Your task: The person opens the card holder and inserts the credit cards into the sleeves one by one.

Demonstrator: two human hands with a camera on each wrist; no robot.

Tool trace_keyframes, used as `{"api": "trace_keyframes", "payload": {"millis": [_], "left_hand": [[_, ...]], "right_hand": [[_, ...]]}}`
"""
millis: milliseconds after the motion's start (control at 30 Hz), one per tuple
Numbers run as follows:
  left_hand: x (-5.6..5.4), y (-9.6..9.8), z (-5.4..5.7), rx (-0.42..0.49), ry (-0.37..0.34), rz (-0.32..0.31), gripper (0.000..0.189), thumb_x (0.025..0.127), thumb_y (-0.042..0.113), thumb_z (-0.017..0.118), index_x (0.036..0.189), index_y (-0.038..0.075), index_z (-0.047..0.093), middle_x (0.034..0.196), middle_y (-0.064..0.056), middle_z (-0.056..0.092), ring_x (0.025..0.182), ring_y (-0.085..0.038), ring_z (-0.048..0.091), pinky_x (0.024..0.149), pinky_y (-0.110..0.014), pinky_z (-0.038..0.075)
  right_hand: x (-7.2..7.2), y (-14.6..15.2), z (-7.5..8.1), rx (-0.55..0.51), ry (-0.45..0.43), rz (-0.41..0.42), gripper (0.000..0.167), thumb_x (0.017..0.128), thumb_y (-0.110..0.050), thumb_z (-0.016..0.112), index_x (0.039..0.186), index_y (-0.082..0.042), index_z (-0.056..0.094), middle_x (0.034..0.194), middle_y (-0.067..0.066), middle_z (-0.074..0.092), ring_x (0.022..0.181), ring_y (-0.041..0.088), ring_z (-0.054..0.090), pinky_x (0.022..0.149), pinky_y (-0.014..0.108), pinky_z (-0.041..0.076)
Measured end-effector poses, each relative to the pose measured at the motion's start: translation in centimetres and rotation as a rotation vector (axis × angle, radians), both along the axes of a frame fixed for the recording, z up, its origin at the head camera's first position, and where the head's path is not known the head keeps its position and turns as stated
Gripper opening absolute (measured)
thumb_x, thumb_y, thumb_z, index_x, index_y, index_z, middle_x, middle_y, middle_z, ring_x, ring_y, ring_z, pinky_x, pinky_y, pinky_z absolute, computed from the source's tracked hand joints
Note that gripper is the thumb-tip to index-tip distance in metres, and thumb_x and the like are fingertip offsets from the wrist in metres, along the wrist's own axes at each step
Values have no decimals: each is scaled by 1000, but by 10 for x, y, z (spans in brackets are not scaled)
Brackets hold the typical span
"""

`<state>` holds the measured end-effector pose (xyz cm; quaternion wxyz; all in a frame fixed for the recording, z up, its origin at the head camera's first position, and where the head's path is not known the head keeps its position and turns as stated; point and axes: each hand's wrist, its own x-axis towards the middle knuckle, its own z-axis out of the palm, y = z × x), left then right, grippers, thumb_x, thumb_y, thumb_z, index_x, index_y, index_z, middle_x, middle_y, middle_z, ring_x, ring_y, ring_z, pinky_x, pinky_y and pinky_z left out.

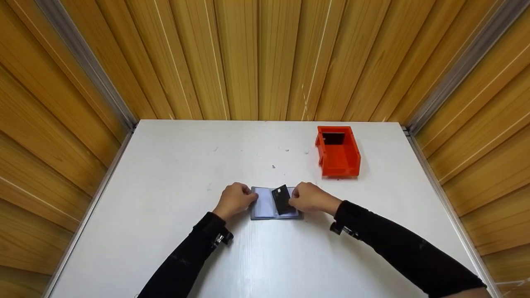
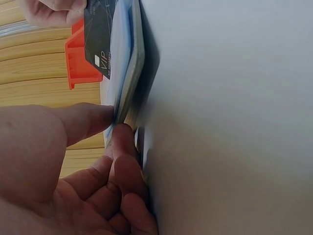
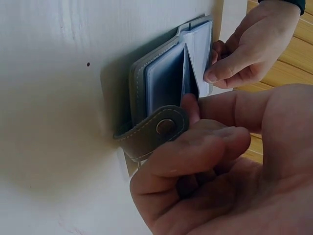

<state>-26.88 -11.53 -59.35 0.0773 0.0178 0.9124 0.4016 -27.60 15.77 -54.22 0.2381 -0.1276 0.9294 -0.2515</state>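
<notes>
A grey card holder (image 1: pixel 264 205) with clear plastic sleeves lies spread open on the white table. My left hand (image 1: pixel 234 199) pinches its left edge between thumb and fingers, lifting that side slightly in the left wrist view. My right hand (image 1: pixel 309 197) pinches a black card (image 1: pixel 281 200) by its right side. The card stands tilted over the right-hand sleeves, its "VIP" print (image 2: pixel 103 59) showing in the left wrist view. In the right wrist view, the holder's snap strap (image 3: pixel 154 132) curls up beside my right fingers.
A red-orange plastic bin (image 1: pixel 339 159) stands on the table at the back right, with a dark patch at its far end. The white table (image 1: pixel 186 165) is bordered by wood-patterned walls (image 1: pixel 256 62) at the back and both sides.
</notes>
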Motion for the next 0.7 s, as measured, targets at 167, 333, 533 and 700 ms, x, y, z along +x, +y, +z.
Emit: {"api": "trace_keyframes", "payload": {"millis": [167,333,533,700], "left_hand": [[2,2,5,-7,-28,12,21,95,28,77,80,13,75,71,3,67,66,-16,62,61,-27,47],[3,3,6,-25,-28,20,22,95,28,78,80,13,75,71,4,66,63,-14,61,60,-26,47],[3,2,6,-10,-36,21,22,95,28,78,79,13,75,70,3,68,59,-13,62,58,-26,47],[0,0,1,7,-4,0,23,93,29,76,75,14,73,70,2,67,65,-17,62,60,-29,47]], "right_hand": [[-1,-1,0,-3,-12,-3,31,97,-20,66,66,-17,67,62,-6,52,64,15,49,59,28,37],[-2,-2,-1,-8,-18,-6,28,98,-20,67,71,-14,72,63,-6,54,66,15,52,61,28,40],[-1,-5,-2,-15,5,25,29,97,-20,66,69,-14,72,63,-7,56,66,15,52,62,28,40],[-3,-6,-4,-18,12,25,28,96,-20,67,70,-13,74,62,-7,58,67,15,54,63,28,41]]}}
